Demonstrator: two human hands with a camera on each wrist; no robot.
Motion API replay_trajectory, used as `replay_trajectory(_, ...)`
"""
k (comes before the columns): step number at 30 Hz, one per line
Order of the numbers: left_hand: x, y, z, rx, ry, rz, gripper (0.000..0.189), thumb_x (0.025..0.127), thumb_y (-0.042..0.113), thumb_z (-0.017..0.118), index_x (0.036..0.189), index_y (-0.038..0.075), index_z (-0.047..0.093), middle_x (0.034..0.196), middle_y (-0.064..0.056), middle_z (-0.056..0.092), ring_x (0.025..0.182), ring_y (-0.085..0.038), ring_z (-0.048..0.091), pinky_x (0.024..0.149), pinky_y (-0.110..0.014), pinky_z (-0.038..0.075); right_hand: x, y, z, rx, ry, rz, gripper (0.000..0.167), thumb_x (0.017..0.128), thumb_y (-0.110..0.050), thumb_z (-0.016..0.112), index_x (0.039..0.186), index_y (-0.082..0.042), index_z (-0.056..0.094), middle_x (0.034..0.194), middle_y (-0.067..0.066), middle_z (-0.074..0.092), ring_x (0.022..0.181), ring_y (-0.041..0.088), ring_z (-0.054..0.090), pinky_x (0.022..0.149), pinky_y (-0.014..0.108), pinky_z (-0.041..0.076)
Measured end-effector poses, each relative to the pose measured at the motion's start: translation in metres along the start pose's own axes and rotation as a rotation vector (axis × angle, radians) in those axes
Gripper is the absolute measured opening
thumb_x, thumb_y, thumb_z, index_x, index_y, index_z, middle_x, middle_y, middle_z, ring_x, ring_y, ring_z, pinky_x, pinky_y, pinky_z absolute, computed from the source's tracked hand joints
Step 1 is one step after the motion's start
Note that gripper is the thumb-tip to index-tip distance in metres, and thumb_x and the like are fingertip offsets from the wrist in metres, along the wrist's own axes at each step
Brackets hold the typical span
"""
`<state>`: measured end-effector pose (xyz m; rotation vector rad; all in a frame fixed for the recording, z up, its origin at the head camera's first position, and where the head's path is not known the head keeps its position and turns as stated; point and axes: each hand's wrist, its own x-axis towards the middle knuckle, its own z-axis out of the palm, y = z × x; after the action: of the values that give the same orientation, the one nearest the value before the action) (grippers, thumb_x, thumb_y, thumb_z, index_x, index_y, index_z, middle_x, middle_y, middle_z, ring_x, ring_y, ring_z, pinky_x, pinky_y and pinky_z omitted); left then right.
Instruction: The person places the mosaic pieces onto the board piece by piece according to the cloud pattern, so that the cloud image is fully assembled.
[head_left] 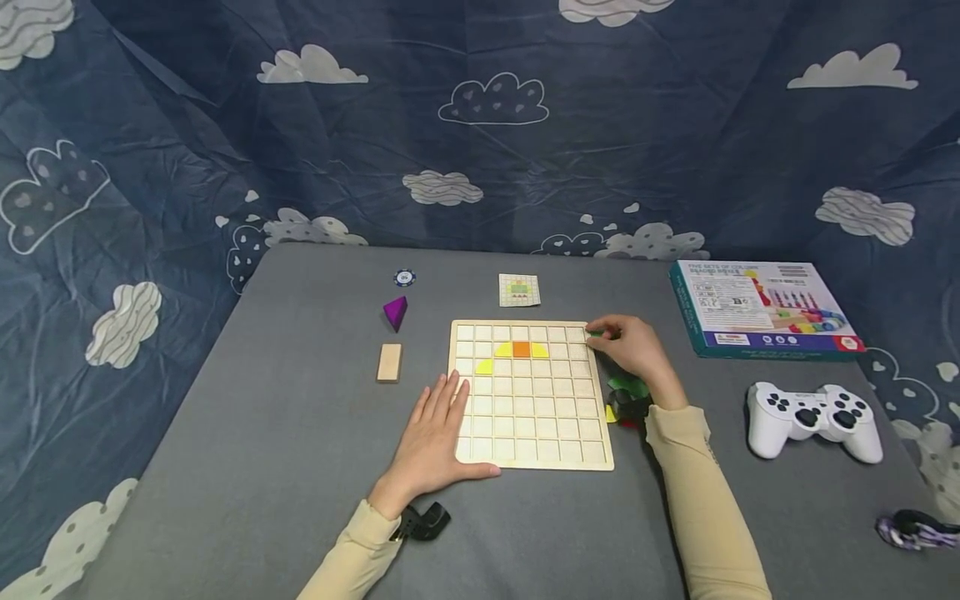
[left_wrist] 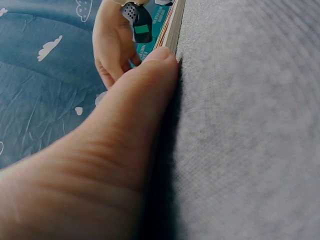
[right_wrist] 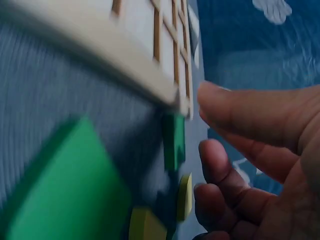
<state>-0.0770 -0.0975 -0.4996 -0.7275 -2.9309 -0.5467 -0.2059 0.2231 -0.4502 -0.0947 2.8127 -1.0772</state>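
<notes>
My left hand rests along the left edge of a wooden grid board, fingers straight and thumb spread by the front edge. The board's upper cells hold an orange square tile between two yellow curved tiles, with another yellow tile lower left. By the board's far right corner, my right hand has its thumb and fingers parted around a small green piece. In the right wrist view, the fingertips are slightly apart from this piece. More green pieces and yellow ones lie by the right edge, partly hidden under the wrist camera.
Behind the board lies a small pattern card. To the left are a poker chip, a purple wedge and a wooden block. On the right sit a boxed set, a white game controller and a coiled cable.
</notes>
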Motion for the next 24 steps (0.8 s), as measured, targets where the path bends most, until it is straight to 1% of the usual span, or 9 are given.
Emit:
replay_trajectory(4, 0.0, 0.0, 0.001, -0.002, -0.006, -0.003, 0.123, 0.066, 0.078, 0.061, 0.151, 0.001, 0.016, 0.156, -0.016, 0.011, 0.143, -0.029, 0.006, 0.114, -0.043, 0.006, 0.002, 0.011, -0.004, -0.033, -0.011, 0.023, 0.028, 0.092, -0.017, 0.063, 0.116, -0.003, 0.066, 0.088, 0.011, 0.054, 0.076, 0.026, 0.045, 0.062, 0.035, 0.035)
replay_trajectory(8, 0.0, -0.001, 0.001, -0.003, -0.008, -0.003, 0.123, 0.067, 0.078, 0.061, 0.151, 0.001, 0.016, 0.156, -0.016, 0.01, 0.143, -0.029, 0.006, 0.114, -0.043, 0.005, 0.003, 0.015, -0.006, -0.037, -0.035, 0.028, 0.028, 0.092, -0.015, 0.064, 0.116, -0.002, 0.066, 0.089, 0.012, 0.054, 0.078, 0.027, 0.045, 0.064, 0.035, 0.034)
replay_trajectory(11, 0.0, -0.001, 0.001, -0.004, -0.008, -0.003, 0.123, 0.066, 0.079, 0.061, 0.151, 0.001, 0.016, 0.157, -0.016, 0.01, 0.143, -0.029, 0.006, 0.114, -0.042, 0.005, 0.003, 0.015, -0.008, -0.049, -0.046, 0.031, 0.027, 0.091, -0.015, 0.065, 0.114, -0.001, 0.066, 0.089, 0.012, 0.054, 0.079, 0.027, 0.046, 0.065, 0.036, 0.035)
replay_trajectory(14, 0.0, -0.001, 0.001, -0.007, -0.005, -0.001, 0.123, 0.067, 0.078, 0.061, 0.151, 0.001, 0.016, 0.156, -0.016, 0.011, 0.143, -0.029, 0.007, 0.114, -0.042, 0.005, 0.002, 0.015, -0.01, -0.068, -0.041, 0.034, 0.025, 0.089, -0.015, 0.067, 0.109, 0.0, 0.065, 0.089, 0.012, 0.054, 0.078, 0.028, 0.047, 0.065, 0.036, 0.036)
replay_trajectory(19, 0.0, -0.001, 0.001, -0.005, 0.016, 0.012, 0.122, 0.067, 0.078, 0.061, 0.15, 0.0, 0.018, 0.156, -0.018, 0.013, 0.142, -0.031, 0.01, 0.114, -0.043, 0.007, -0.001, 0.015, -0.009, -0.065, -0.003, 0.028, 0.021, 0.086, -0.015, 0.071, 0.098, -0.002, 0.06, 0.086, 0.011, 0.055, 0.076, 0.027, 0.049, 0.063, 0.036, 0.038)
replay_trajectory(22, 0.0, -0.001, 0.001, -0.011, 0.027, 0.019, 0.122, 0.067, 0.077, 0.062, 0.15, -0.001, 0.019, 0.155, -0.018, 0.014, 0.142, -0.032, 0.01, 0.113, -0.044, 0.008, -0.005, 0.017, -0.007, -0.057, 0.035, 0.002, 0.019, 0.086, -0.014, 0.071, 0.095, -0.003, 0.059, 0.085, 0.012, 0.058, 0.075, 0.027, 0.051, 0.064, 0.036, 0.038)
replay_trajectory(24, -0.001, -0.002, 0.001, -0.017, 0.028, 0.021, 0.122, 0.067, 0.077, 0.062, 0.15, -0.001, 0.019, 0.155, -0.019, 0.013, 0.142, -0.032, 0.01, 0.113, -0.044, 0.008, -0.008, 0.017, -0.005, -0.066, 0.075, -0.019, 0.017, 0.086, -0.014, 0.071, 0.094, -0.003, 0.06, 0.085, 0.012, 0.06, 0.074, 0.026, 0.052, 0.064, 0.036, 0.038)
